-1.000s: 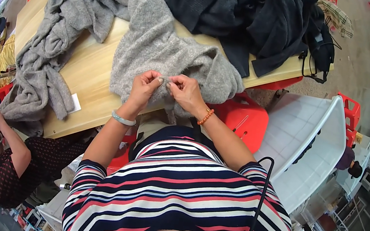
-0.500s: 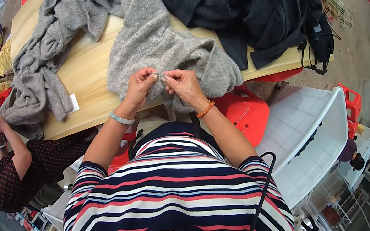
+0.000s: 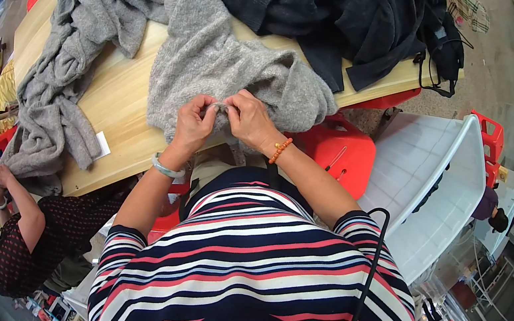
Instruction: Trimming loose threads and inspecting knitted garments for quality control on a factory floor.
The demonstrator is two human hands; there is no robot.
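Note:
A light grey knitted garment point(image 3: 203, 51) lies rumpled over the table's near edge. At its near hem, my left hand point(image 3: 194, 122) is closed in a pinch on a small bit of the grey knit. Close beside it, my right hand point(image 3: 249, 119) pinches the same bit from the other side, fingertips almost touching. Whether a needle or a thread is between the fingers is too small to tell. Part of the garment hangs below my hands toward my lap.
More grey knitwear point(image 3: 71, 57) covers the left of the wooden table point(image 3: 124, 89), by a white paper tag point(image 3: 102, 144). Dark garments point(image 3: 321, 9) are heaped at the far side. A red stool point(image 3: 345, 154) and a large white bin point(image 3: 415, 179) stand right. A co-worker point(image 3: 37, 233) sits left.
My right hand has turned slightly, its knuckles raised and fingers curled closer in. My left hand stays nearly in place, still pinching the knit.

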